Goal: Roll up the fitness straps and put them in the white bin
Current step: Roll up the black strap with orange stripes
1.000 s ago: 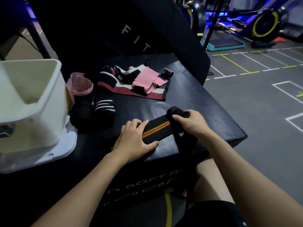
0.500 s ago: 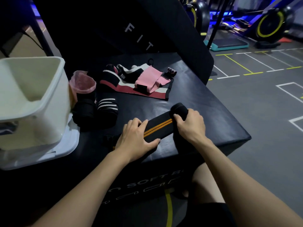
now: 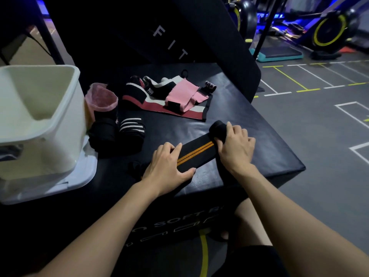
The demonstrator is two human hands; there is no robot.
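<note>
A black strap with two orange stripes point(image 3: 196, 153) lies flat across the black soft box point(image 3: 249, 120). My left hand point(image 3: 169, 166) presses its near end down with straight fingers. My right hand point(image 3: 235, 146) curls its fingers over the rolled far end of the strap point(image 3: 218, 127). The white bin point(image 3: 40, 116) stands at the left on a white lid point(image 3: 83, 174). Two rolled straps, one black point(image 3: 103, 134) and one black with white stripes point(image 3: 131, 132), stand next to the bin. Unrolled pink point(image 3: 183, 96) and red-white-black straps point(image 3: 159, 106) lie further back.
A pink rolled band point(image 3: 100, 95) stands behind the black roll, close to the bin. A tall black padded block point(image 3: 179, 33) rises behind the box. Grey gym floor with painted lines point(image 3: 319, 96) spreads to the right, with exercise bikes point(image 3: 329, 31) far back.
My right hand has rolled the strap's far end further toward my left hand, so the roll is thicker and the flat part shorter. My left hand stayed pressing.
</note>
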